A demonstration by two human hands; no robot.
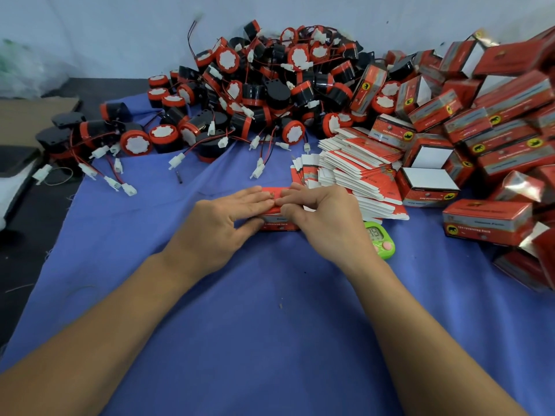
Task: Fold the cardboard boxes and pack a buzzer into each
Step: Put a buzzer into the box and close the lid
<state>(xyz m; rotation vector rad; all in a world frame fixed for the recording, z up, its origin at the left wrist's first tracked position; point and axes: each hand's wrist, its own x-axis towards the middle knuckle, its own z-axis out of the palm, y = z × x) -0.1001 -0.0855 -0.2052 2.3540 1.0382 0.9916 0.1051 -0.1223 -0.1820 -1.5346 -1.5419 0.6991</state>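
Two bare forearms [120, 325] reach out over a blue cloth [270, 310] spread on the bench [45, 223], and the hands meet close together over one small red box [277, 226] lying on the cloth. The left hand [228, 211] lays fairly straight fingers across the top of it, thumb against the near side. The right hand [318, 214] curls its fingers and pinches the top edge beside the left fingertips. It looks like the folding step: the box is low and partly flattened, red with a pale band and dark print along its near face, and no buzzer can be seen in it. Next it probably needs squaring up and its end flaps tucking, then a buzzer from the pile. Just right of the hands sits a green timer [380, 240], with a slanting stack of flat boxes [360, 172] behind it. Farther back lies a heap of red-and-black buzzers [264, 85] with trailing wires, and to the right a heap of folded boxes [480, 115].
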